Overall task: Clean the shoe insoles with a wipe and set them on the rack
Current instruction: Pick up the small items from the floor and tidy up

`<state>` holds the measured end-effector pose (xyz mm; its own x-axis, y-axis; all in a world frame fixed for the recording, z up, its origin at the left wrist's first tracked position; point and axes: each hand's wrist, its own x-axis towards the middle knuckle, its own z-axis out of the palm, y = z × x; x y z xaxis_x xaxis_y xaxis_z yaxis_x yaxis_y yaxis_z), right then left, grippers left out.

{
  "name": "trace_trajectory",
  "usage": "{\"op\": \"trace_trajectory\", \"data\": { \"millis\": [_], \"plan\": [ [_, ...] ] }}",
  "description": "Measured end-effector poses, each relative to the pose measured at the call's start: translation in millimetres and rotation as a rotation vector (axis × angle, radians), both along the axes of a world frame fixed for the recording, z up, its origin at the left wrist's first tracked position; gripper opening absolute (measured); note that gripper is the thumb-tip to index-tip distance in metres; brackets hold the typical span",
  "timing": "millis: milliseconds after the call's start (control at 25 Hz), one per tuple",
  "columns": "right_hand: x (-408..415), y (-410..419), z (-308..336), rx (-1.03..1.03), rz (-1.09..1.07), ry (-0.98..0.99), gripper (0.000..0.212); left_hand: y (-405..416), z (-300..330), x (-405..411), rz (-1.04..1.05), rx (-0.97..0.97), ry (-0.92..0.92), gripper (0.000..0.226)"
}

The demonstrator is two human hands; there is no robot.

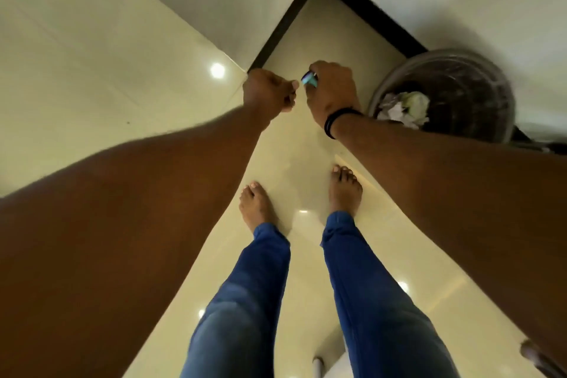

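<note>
One round mesh bin stands on the floor at far right, against the wall. In it lie crumpled papers, white and pale green; their number cannot be told.

Two hands are held out over the floor, close together, just left of the bin. The left hand is curled into a loose fist, thumb and fingers drawn together; whether anything is between them cannot be told. The right hand grips one small pale blue thing, its end showing at the thumb side; what it is cannot be told. The two hands nearly touch at that thing. Two dark bands circle the right wrist.

Two bare feet stand on the glossy cream tiles, near the middle, the right foot a little farther than the left foot. Blue jeans cover both legs. One black skirting runs along the foot of the far walls and turns at the corner. No insoles or rack show in this view.
</note>
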<state>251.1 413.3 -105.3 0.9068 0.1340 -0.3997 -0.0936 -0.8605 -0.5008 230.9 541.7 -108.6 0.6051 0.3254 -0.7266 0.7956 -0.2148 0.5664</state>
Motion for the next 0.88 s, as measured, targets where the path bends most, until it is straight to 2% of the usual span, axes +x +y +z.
{"op": "trace_trajectory", "data": {
  "millis": [120, 280, 400, 480, 680, 760, 880],
  "plan": [
    [-16, -36, 126, 0.024, -0.139, -0.022, 0.02, -27, 131, -16, 0.003, -0.055, -0.038, 0.016],
    [-31, -94, 301, 0.205, -0.481, -0.029, 0.017, -72, 302, -30, -0.135, -0.141, -0.102, 0.014],
    [-57, -138, 400, 0.242, -0.635, -0.048, 0.017, -105, 390, -39, -0.267, -0.152, -0.161, 0.003],
    [-90, -166, 460, 0.269, -0.754, -0.121, 0.016, -130, 443, -50, -0.316, -0.186, -0.216, 0.011],
    [-189, -240, 540, 0.355, -1.01, -0.331, 0.013, -227, 534, -101, -0.492, -0.334, -0.276, 0.007],
    [-225, -279, 551, 0.346, -1.095, -0.409, 0.015, -269, 549, -127, -0.656, -0.348, -0.293, 0.004],
    [-298, -362, 554, 0.314, -1.278, -0.426, 0.014, -351, 558, -173, -0.887, -0.316, -0.283, 0.013]
  ]
}}
